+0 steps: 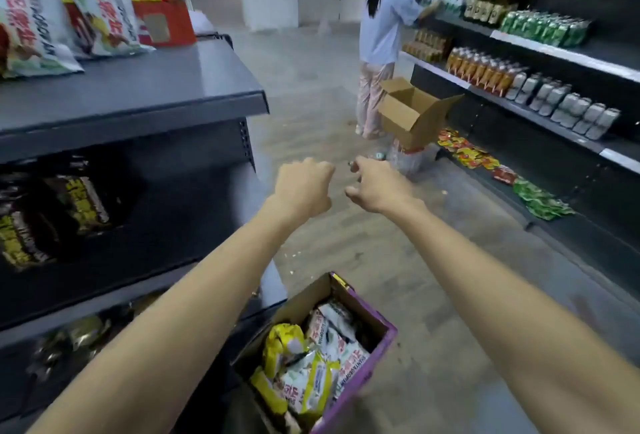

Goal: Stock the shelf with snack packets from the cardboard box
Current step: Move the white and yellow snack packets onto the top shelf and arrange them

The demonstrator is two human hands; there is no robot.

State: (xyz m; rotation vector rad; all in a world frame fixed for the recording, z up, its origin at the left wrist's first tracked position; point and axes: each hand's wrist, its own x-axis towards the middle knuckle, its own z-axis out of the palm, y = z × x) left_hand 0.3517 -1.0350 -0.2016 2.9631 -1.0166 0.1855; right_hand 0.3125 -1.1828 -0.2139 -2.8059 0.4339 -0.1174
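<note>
L hand (304,187) clenched, empty; R hand (375,186) curled, can't tell. Purple-edged cardboard box (363,378) of yellow-white snack packets (311,381): below, behind both hands.

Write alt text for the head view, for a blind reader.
Left hand and right hand reach forward, holding no packet, above an open cardboard box of snack packets beside a dark shelf. Another person stocks the opposite shelves.

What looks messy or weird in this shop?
The brown cardboard box in the aisle sits tilted on a plastic-wrapped pack. Small pale bits lie scattered on the floor.
</note>
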